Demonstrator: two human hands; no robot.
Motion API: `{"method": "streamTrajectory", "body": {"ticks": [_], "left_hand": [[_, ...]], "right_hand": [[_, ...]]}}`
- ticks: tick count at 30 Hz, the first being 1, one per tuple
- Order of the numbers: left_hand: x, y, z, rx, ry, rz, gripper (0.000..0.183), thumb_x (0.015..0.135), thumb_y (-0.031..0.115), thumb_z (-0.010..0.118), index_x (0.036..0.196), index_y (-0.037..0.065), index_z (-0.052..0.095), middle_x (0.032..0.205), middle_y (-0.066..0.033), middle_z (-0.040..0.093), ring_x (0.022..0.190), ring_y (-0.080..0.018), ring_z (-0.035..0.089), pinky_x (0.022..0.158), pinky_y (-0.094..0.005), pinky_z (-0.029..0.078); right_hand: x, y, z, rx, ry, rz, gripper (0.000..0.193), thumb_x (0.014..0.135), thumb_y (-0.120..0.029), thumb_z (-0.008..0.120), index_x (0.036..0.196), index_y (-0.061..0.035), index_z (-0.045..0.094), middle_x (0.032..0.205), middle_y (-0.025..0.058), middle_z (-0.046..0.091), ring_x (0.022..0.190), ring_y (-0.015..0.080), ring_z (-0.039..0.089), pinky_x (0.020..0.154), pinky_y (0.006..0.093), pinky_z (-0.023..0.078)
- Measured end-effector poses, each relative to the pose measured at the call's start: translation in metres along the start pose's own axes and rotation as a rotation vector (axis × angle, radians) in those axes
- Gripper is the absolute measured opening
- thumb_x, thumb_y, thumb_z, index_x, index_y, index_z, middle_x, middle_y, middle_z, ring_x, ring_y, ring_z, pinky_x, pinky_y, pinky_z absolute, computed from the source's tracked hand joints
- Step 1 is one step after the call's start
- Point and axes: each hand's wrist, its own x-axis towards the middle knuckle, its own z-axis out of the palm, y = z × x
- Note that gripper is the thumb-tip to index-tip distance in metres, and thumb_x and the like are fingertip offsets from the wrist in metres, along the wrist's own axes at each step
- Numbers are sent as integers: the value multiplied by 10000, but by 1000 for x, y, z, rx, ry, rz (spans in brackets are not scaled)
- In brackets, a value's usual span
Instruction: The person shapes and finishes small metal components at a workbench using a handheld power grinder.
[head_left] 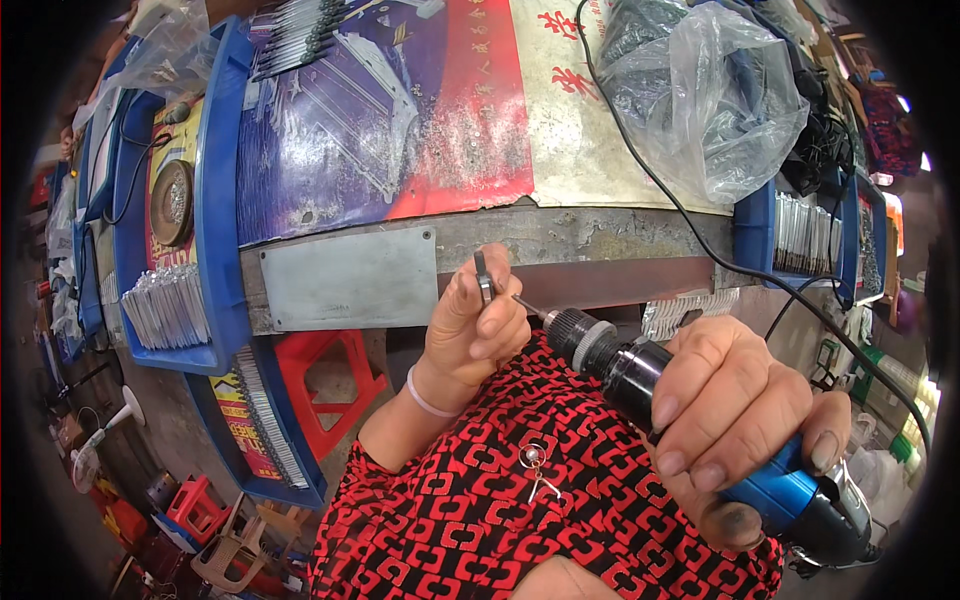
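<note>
My left hand (472, 322), with a pale band at its wrist, is closed on a small dark metal part (484, 277) pinched upright between thumb and fingers. My right hand (745, 415) wraps round the body of a blue and black electric drill (775, 490). The drill's ridged chuck (577, 337) points toward the left hand. A thin bit (528, 306) runs from the chuck to beside the left fingers. Whether its tip touches the metal part, I cannot tell, as the fingers hide the lower end. Both hands are held in front of the bench edge.
A black cord (680, 205) crosses the bench to the right. Blue trays (222, 190) at left hold metal strips (165, 305) and a round dish (172, 203). A clear plastic bag (710, 100) lies at back right, above another strip-filled tray (757, 225). Below left stands a red stool (320, 385).
</note>
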Motion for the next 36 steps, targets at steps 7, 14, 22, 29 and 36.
{"method": "streamTrajectory", "body": {"ticks": [7,14,22,29,36], "left_hand": [[-3,-5,12,163,42,92,202,928,289,508,947,91,478,593,-14,485,374,-55,350,377,-217,275],[-12,-4,10,-14,225,1,308,955,369,415,1008,84,519,568,-5,490,349,-49,345,360,-208,255],[-12,-2,10,91,218,-44,379,950,379,425,979,16,526,579,-30,533,334,-58,359,351,-209,282],[-6,-5,11,218,196,-16,348,913,362,517,969,18,518,580,-49,553,358,-75,398,360,-212,312],[-10,-6,4,109,259,-31,347,928,361,486,977,19,524,624,-72,594,346,-66,401,356,-202,310]], "right_hand": [[1,4,0,-1,-56,-6,512,764,-226,718,1140,-82,402,691,-17,575,526,95,573,532,227,493],[0,12,7,-35,-68,-11,510,780,-250,706,1147,-83,394,692,-1,577,521,108,578,500,237,485],[2,8,3,-60,-98,4,487,795,-246,701,1139,-98,391,705,10,587,536,114,590,509,238,489],[5,9,-1,-59,-219,1,474,804,-250,697,1113,-102,368,714,32,599,561,142,609,545,255,510],[5,5,4,-41,-112,-29,469,791,-248,706,1086,-98,374,690,23,586,528,128,592,527,250,499]]}}
